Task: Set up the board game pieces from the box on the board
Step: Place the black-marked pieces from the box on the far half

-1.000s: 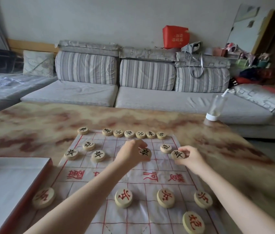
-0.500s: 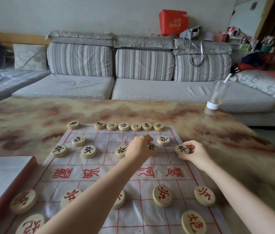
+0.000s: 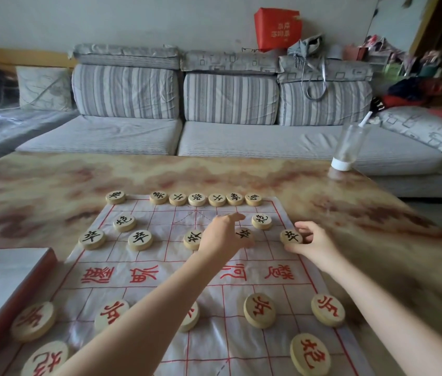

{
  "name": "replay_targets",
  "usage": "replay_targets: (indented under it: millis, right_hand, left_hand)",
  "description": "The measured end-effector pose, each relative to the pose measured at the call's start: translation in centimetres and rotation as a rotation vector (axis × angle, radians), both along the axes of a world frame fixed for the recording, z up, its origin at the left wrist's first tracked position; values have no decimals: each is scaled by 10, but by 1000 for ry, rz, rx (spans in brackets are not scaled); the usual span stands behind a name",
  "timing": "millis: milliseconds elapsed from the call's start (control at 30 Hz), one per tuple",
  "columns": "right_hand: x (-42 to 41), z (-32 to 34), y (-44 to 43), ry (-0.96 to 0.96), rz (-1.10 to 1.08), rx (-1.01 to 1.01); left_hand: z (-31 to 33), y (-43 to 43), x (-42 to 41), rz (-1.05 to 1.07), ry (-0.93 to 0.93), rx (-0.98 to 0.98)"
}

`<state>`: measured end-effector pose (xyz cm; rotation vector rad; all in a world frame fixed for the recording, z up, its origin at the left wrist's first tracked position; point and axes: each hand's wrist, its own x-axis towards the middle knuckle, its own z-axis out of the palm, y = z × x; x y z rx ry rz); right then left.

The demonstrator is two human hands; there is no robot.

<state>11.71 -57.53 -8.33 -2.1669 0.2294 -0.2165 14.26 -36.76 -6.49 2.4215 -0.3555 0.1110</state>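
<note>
Pieces for the board game sat on a thin cloth board [image 3: 143, 291] spread over the desk [image 3: 51, 191], its grid and lettering printed in red. Along the board's far edge I saw a row of black-marked discs [image 3: 197, 199], with one more [image 3: 115, 197] set apart at the far left corner. Nearer me came two black-marked discs [image 3: 124, 222] [image 3: 261, 221], then a line of five across the board. My left hand [image 3: 221, 236] reached over the middle of that line, fingers curled down onto one disc [image 3: 243, 236], with another [image 3: 192, 239] just beside the wrist; I could not tell whether the fingers actually gripped it. My right hand [image 3: 310, 240] pinched the disc [image 3: 291, 236] at the board's right edge between thumb and fingertips. Red-marked discs [image 3: 259, 310] lay along the near half, one partly hidden under my left forearm. A box [image 3: 8, 289] with a red rim rested at the desk's left edge, touching the board's corner. A clear cup [image 3: 348, 147] with a white base stood at the far right corner of the desk. A grey striped sofa [image 3: 230, 109] ran behind it.
</note>
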Motion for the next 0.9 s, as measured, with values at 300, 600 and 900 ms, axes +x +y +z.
replay_targets:
  millis: [300, 600, 900]
  right_hand:
    - [-16, 35, 37, -123, 37, -115]
    - [-33, 78, 146, -104, 312, -134]
    - [-46, 109, 274, -69, 568, -217]
  left_hand:
    - [25, 45, -18, -1, -15, -134]
    - [58, 152, -50, 231, -84, -168]
    - [89, 283, -91, 399, -76, -116]
